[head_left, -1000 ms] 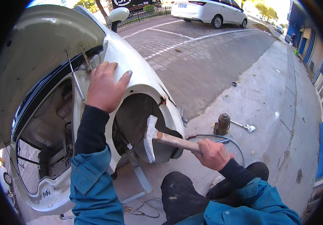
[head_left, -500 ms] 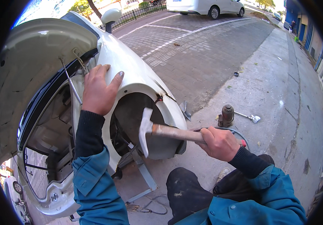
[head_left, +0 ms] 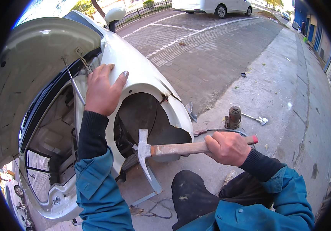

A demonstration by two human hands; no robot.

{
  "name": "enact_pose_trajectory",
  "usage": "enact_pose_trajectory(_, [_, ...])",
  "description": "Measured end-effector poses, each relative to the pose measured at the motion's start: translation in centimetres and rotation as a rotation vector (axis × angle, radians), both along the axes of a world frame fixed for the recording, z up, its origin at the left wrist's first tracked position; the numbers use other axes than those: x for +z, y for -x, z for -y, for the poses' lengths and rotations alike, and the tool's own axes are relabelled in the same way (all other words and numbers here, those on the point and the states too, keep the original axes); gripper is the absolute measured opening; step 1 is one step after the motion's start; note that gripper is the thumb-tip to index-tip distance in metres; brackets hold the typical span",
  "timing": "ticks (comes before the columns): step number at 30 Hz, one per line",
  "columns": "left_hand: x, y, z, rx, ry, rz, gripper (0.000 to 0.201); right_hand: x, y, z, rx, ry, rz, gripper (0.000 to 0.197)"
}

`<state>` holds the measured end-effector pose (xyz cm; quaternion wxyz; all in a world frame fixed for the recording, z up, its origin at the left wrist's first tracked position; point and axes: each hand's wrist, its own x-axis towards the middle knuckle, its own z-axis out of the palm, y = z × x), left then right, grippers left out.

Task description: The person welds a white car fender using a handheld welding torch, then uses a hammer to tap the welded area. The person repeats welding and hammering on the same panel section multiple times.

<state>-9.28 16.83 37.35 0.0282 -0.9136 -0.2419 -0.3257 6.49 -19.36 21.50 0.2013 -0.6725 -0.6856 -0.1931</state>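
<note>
My left hand point(head_left: 104, 90) lies on the inner edge of the white car fender point(head_left: 129, 63), fingers stretched and thumb apart on the painted surface. In my right hand point(head_left: 227, 147) is a claw hammer, its wooden handle point(head_left: 181, 149) gripped toward the red-tipped end. The metal hammer head point(head_left: 144, 149) hangs in front of the round headlight opening point(head_left: 146, 111), apart from the bodywork as far as I can see. A dark scorched-looking spot point(head_left: 164, 98) with a split marks the opening's right rim.
The raised hood point(head_left: 46, 57) stands at the left, held near a strut point(head_left: 74, 85). A bottle jack point(head_left: 233, 118) with a metal rod point(head_left: 252, 117) sits on the pavement at the right, beside a hose point(head_left: 219, 131). A metal stand point(head_left: 147, 181) is below the car. A white van point(head_left: 207, 7) is parked beyond.
The hammer has swung down, its head now lower and its handle nearly level. My right hand has moved slightly right. My left hand stays on the fender.
</note>
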Motion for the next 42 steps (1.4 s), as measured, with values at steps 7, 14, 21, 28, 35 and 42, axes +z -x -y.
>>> enact_pose_trajectory(7, [0.0,0.1,0.1,0.009,0.003,0.004,0.066,0.9,-2.1,-1.4,-0.146,0.023,0.054,0.029])
enact_pose_trajectory(14, [0.0,-0.1,-0.1,0.02,0.019,-0.007,0.068,2.0,-0.2,-0.8,-0.047,0.082,0.104,0.028])
enact_pose_trajectory(21, [-0.2,0.0,-0.2,0.017,0.005,-0.001,0.069,0.9,-1.4,-0.7,-0.199,0.103,0.103,0.027])
enact_pose_trajectory(28, [0.1,-0.1,0.1,0.013,0.009,-0.021,0.067,0.7,-2.2,-1.7,-0.241,0.026,0.107,0.031])
enact_pose_trajectory(35, [0.0,-0.1,-0.3,-0.016,-0.004,-0.007,0.066,-3.2,0.3,0.3,-0.133,-0.04,-0.177,0.033])
enact_pose_trajectory(42, [-0.1,-0.1,-0.7,-0.045,0.004,0.029,0.065,-13.4,4.5,3.3,-0.156,0.329,-0.687,0.03])
